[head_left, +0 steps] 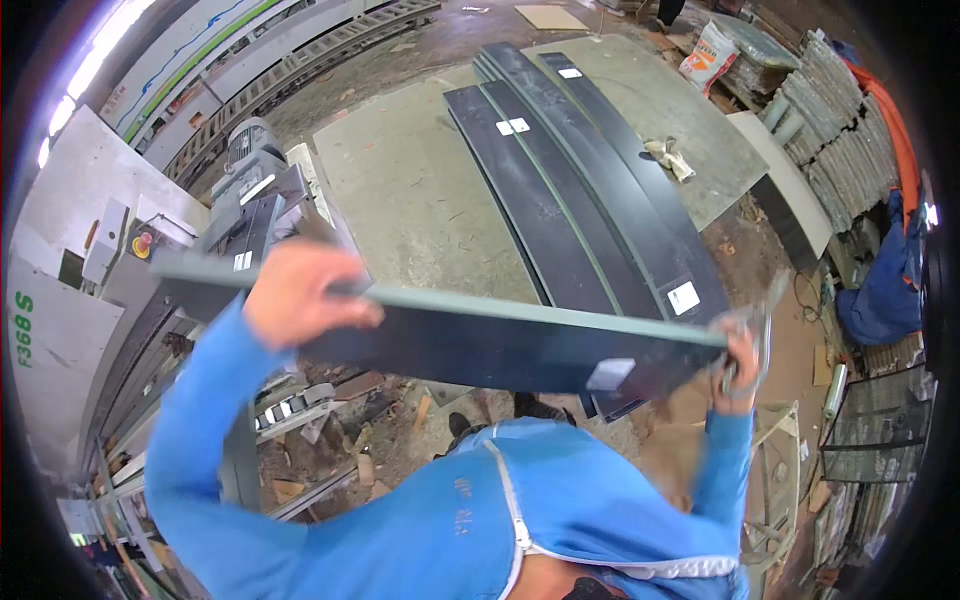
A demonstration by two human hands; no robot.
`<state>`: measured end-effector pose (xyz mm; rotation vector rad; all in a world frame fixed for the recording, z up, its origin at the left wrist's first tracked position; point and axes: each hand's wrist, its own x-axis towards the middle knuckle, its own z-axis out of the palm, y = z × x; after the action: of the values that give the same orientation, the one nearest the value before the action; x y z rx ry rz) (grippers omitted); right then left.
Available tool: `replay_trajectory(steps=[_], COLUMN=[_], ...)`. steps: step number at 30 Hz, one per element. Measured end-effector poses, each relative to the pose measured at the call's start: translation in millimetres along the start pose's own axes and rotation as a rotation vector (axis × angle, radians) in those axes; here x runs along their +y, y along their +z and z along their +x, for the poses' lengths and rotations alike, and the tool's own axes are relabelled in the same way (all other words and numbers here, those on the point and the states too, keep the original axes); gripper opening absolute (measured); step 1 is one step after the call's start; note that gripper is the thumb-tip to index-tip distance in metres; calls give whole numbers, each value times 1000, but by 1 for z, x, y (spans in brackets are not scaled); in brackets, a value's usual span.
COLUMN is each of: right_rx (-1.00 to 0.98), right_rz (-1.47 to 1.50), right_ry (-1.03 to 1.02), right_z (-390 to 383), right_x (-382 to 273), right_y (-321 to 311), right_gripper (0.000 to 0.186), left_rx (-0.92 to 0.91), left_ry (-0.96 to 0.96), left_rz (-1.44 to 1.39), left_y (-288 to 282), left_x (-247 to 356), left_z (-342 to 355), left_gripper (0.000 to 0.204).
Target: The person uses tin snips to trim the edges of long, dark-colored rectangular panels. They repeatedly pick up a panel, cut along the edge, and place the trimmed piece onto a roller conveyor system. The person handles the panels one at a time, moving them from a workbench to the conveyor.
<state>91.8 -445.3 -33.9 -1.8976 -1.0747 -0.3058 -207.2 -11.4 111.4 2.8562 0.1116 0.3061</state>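
Note:
A long dark board [470,345] with a pale green edge and a white label lies across my body, held on its long side. My left hand [305,300] is closed over its upper edge toward the left. My right hand [738,365] is closed at the board's right end, beside a blurred grey item [762,310] that I cannot make out. Beyond the board, several long dark boards [545,215] with white labels lie stacked on a pale sheet [385,205].
A white machine [60,370] with a motor [245,145] and rails stands at the left. A crumpled cloth [670,160] lies on the pale sheet. Stacked slabs [835,140], an orange hose [895,130], blue fabric [880,300] and a mesh crate [875,430] line the right. Scraps litter the floor [420,460].

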Motion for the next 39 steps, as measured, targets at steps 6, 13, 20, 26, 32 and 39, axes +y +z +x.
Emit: replay_trajectory(steps=[6,13,20,26,32,39], right_rx=[565,794,444,372,203,-256], right_rz=[625,627,484,-735,143,-166], right_ry=[926,1054,1029,629,646,50], right_z=[-136,-158,-132,-71,-14,51], right_x=[-99,-127,-64,-68,-101,-210], right_y=[8,41,52,37,93,203], right_gripper=[17,20,15,16,21,26], left_rx=[-728,-977,-34,377,288,344], left_ry=[377,480,289,-390,-1643,-1406], left_rz=[-256,-167,-87,-56,438,-246], left_y=[83,200,155,67,43,89], left_x=[-45,-14,-43,-196,-302,-334], left_z=[198,339,279,-11,-389,-453], left_gripper=[48,48,33,36,66,93])
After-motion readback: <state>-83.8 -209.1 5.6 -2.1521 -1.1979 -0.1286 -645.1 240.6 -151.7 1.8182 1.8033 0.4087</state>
